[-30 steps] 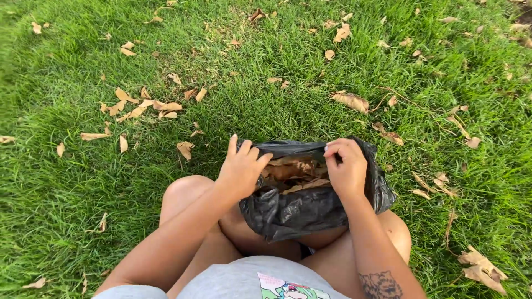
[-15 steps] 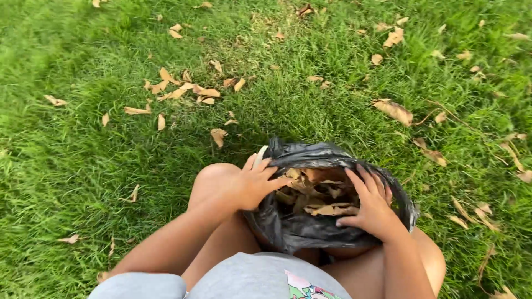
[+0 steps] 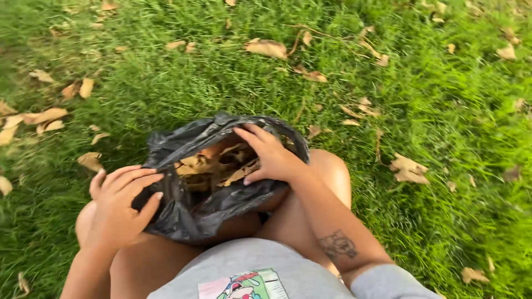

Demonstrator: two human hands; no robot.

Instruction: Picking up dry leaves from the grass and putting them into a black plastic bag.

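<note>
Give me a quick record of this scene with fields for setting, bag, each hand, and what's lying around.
setting: grass lawn, seen from above over the person's bent knees
bag: black plastic bag on the lap, mouth open, dry brown leaves inside
left hand: left hand on the bag's left side, fingers spread
right hand: right hand resting at the bag's opening, over the leaves
around: fallen leaves scattered on the grass
clothing: grey shirt
</note>
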